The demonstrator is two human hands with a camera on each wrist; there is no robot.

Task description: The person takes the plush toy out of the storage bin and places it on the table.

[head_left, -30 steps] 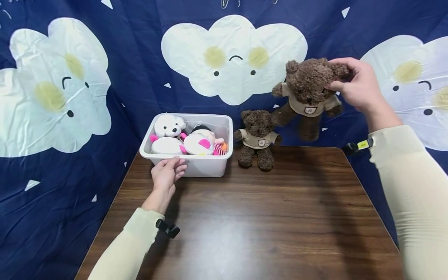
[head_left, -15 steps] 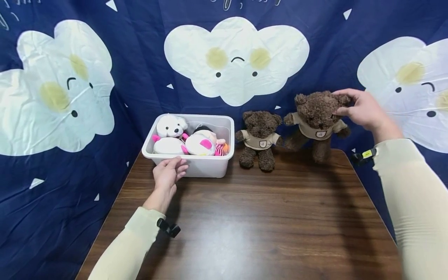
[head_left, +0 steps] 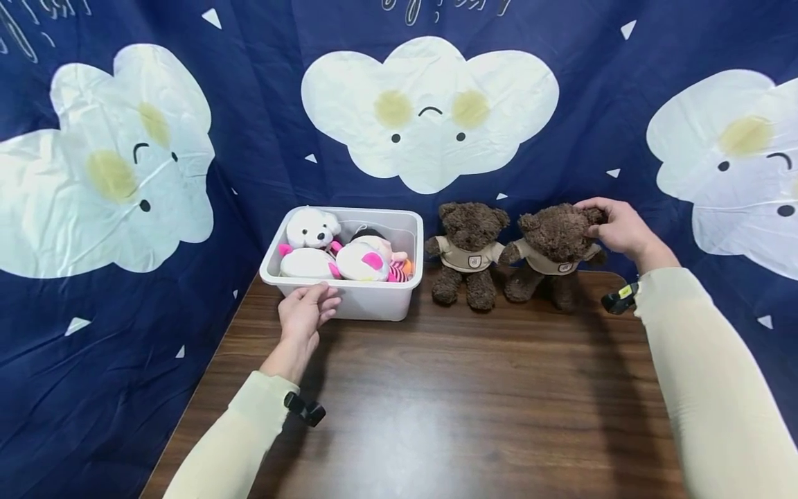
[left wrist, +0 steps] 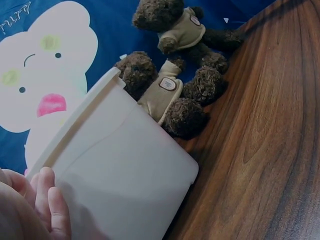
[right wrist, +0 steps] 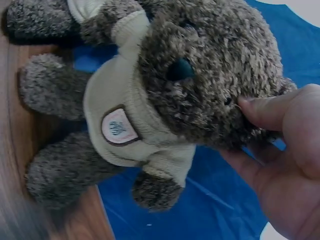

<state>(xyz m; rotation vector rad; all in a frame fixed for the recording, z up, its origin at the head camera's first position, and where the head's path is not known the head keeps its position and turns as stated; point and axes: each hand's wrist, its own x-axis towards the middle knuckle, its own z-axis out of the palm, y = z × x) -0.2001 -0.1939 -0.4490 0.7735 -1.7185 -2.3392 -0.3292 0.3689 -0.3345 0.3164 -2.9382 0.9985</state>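
The right hand [head_left: 622,229] pinches a teddy bear [head_left: 551,246] beside its eye, seemingly to steady it upright at the table's [head_left: 449,388] back, beside a second bear [head_left: 469,242]; the left hand [head_left: 302,312] touches a tub's [head_left: 370,303] rim, grip unclear.

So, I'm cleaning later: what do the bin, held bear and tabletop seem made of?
Bin: probably plastic, satin, with smooth walls and lipped rim.
Held bear: apparently plush, matte, with curly pile.
Tabletop: wood or laminate, unclear which; glossy, showing grain and glare.

Left hand [left wrist: 31,207] partly outside wrist view
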